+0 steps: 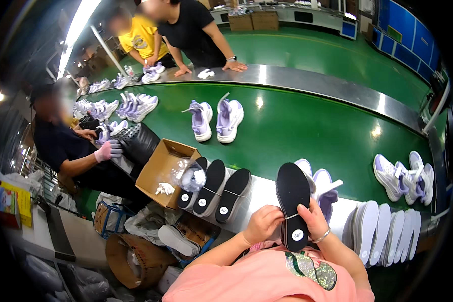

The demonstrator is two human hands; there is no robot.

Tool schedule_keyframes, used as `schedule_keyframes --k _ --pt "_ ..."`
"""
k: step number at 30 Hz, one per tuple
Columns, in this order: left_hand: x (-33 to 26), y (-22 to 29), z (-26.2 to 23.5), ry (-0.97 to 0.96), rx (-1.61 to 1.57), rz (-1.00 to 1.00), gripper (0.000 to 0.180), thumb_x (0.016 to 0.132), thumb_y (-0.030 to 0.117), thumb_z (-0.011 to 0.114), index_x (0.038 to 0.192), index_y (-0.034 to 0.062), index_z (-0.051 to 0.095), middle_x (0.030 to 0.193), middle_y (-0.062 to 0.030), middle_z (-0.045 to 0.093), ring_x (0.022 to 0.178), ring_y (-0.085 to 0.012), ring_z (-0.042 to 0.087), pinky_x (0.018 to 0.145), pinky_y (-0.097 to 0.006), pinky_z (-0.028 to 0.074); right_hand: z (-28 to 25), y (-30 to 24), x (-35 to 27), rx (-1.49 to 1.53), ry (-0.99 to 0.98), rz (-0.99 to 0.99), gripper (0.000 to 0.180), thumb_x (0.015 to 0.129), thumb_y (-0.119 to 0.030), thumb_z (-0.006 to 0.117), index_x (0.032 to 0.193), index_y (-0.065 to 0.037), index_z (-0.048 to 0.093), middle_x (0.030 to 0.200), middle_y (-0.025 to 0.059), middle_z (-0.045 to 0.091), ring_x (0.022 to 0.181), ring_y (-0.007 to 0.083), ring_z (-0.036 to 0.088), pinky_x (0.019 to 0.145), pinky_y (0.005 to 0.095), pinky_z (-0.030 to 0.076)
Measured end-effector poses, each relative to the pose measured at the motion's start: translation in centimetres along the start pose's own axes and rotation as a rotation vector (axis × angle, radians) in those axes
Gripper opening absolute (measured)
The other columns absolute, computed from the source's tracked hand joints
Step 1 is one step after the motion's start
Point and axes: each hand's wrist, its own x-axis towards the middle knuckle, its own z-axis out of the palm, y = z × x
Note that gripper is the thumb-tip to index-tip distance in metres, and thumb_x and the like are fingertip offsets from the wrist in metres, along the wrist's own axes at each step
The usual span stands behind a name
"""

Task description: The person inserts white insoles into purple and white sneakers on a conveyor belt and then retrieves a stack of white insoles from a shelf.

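A stack of black insoles (293, 189) with a round white label is held upright in front of my chest, a thin pale band around its middle. My right hand (314, 221) grips its right edge, thumb across the front. At its left edge my left hand (263, 225) is closed, fingertips pinching at the band. Behind the stack, a lavender-white sneaker (324, 194) is partly hidden. More banded black insole stacks (212, 189) lie to the left on the metal ledge. Stacks of pale grey insoles (366, 231) stand at the right.
A cardboard box (158, 171) with clear plastic and white paper stands left. Beyond the ledge lies a green conveyor belt (287, 131) carrying sneakers (229, 121). A co-worker with a pink-white glove (108, 151) works at the left; two people stand across the belt.
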Motion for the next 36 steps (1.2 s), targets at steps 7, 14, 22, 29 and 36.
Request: schedule_keyframes --k 7,14,22,29,36 --pt "0.7 -1.2 -0.3 0.098 0.379 0.046 0.017 0.066 0.006 0.060 0.080 0.0043 0.050 0.080 -0.0093 0.053 0.070 -0.0281 0.053 0.061 -0.035 0.043 0.0 0.0 0.0 -0.021 -0.078 0.000 0.056 0.074 -0.028 0.067 0.114 0.001 0.040 0.099 0.0065 0.053 0.087 0.0127 0.051 0.078 0.0247 0.042" --pt "2.2 -2.0 0.3 -0.008 -0.267 -0.663 0.016 0.082 0.011 0.053 0.095 0.0025 0.056 0.089 -0.0079 0.057 0.077 -0.0165 0.055 0.066 -0.027 0.043 -0.2 0.4 0.6 0.106 -0.006 0.028 0.053 0.074 -0.029 0.066 0.112 0.000 0.043 0.099 0.0067 0.055 0.087 0.0142 0.053 0.077 0.0261 0.044" --pt "2.4 2.6 1.1 -0.253 -0.977 -0.790 0.096 0.073 0.015 0.065 0.135 0.0066 -0.007 0.117 -0.0206 0.040 0.112 -0.0223 0.039 0.094 -0.034 0.031 -0.3 -0.5 0.4 -0.215 0.068 -0.189 0.053 0.082 -0.030 0.056 0.120 0.001 0.036 0.113 0.0144 0.046 0.102 0.0224 0.046 0.089 0.0319 0.036" --pt "2.7 1.4 -2.1 -0.376 -0.890 -0.730 0.093 0.070 0.011 0.067 0.136 0.0031 0.001 0.124 -0.0173 0.036 0.112 -0.0213 0.040 0.094 -0.032 0.031 2.4 -5.5 -1.5 -1.561 -0.114 -0.963 0.069 0.075 -0.049 0.051 0.122 0.000 0.037 0.128 0.0186 0.036 0.122 0.0309 0.032 0.100 0.0511 0.012" --pt "1.9 1.0 -6.9 -0.217 -0.798 -0.947 0.097 0.052 0.003 0.066 0.134 -0.0020 0.015 0.136 -0.0124 0.026 0.123 -0.0202 0.028 0.087 -0.028 0.037 -11.7 -6.4 3.5 -1.750 0.529 -0.651 0.041 0.083 -0.025 0.046 0.118 -0.004 0.044 0.123 0.0138 0.044 0.117 0.0275 0.039 0.100 0.0489 0.015"
